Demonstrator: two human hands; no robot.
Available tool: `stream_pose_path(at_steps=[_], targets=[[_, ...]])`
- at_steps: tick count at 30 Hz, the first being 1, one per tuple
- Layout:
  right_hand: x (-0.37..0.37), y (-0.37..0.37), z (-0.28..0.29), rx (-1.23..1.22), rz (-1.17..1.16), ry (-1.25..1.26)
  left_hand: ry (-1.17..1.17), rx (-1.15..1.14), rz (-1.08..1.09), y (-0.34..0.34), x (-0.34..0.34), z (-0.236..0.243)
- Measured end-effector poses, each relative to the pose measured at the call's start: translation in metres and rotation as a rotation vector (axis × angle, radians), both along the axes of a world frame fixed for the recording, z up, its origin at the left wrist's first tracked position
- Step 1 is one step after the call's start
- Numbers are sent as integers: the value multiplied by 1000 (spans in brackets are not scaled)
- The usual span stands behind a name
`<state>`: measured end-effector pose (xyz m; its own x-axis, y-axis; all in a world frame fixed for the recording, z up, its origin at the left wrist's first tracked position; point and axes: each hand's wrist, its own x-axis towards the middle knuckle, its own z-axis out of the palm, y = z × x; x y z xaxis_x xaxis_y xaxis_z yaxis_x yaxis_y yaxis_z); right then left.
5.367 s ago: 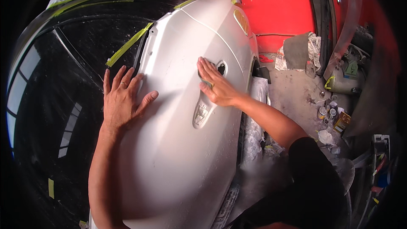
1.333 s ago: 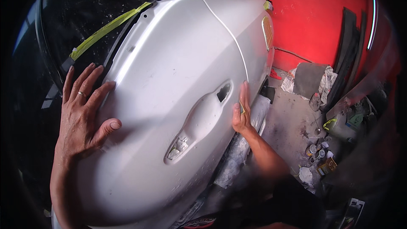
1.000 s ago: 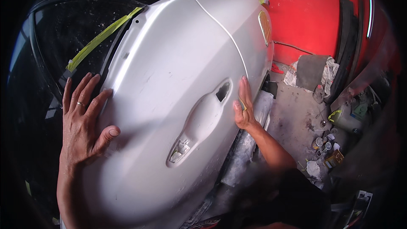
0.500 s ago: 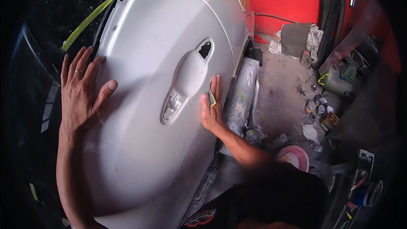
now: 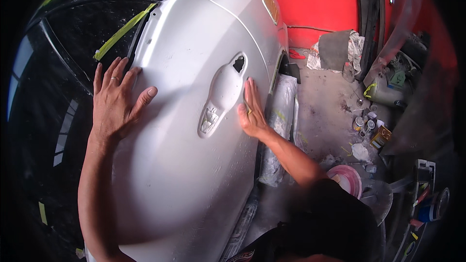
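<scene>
A pale grey car door (image 5: pixel 174 174) fills the middle, with a long handle recess (image 5: pixel 225 87) and a dark hole (image 5: pixel 239 63) at its far end. Over the door's upper edge, beside the dark window, my left hand (image 5: pixel 114 103) rests with its fingers spread and holds nothing. My right hand (image 5: pixel 254 116) lies against the door just right of the recess. Between its thumb and fingers shows the yellowish edge of a folded piece of sandpaper (image 5: pixel 248 108); the rest is hidden under the hand.
Yellow-green masking tape (image 5: pixel 124 31) runs along the window edge. Plastic sheeting (image 5: pixel 279 131) covers the sill. On the floor at the right are a pink bucket (image 5: pixel 356 177), several small cans (image 5: pixel 358 122) and a tank (image 5: pixel 388 90). A red panel (image 5: pixel 323 0) stands beyond.
My right hand has slid forward along the door beside the recess, toward the hole. The left hand stays at the upper edge. The whole view has shifted somewhat.
</scene>
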<state>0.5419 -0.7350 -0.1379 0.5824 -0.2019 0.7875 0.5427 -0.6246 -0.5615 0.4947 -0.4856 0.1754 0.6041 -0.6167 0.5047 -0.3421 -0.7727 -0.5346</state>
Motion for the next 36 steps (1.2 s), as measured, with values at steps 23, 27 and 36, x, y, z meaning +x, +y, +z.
stream_pose_path(at_steps=[23,27,36], targets=[[-16,16,-6,-2,116,-113,43,69,47,-15,6,-1],[45,-72,46,326,-54,177,-9,75,-20,-26,14,-3],[-87,90,-52,-317,173,-207,-42,103,-28,-5,20,-17]])
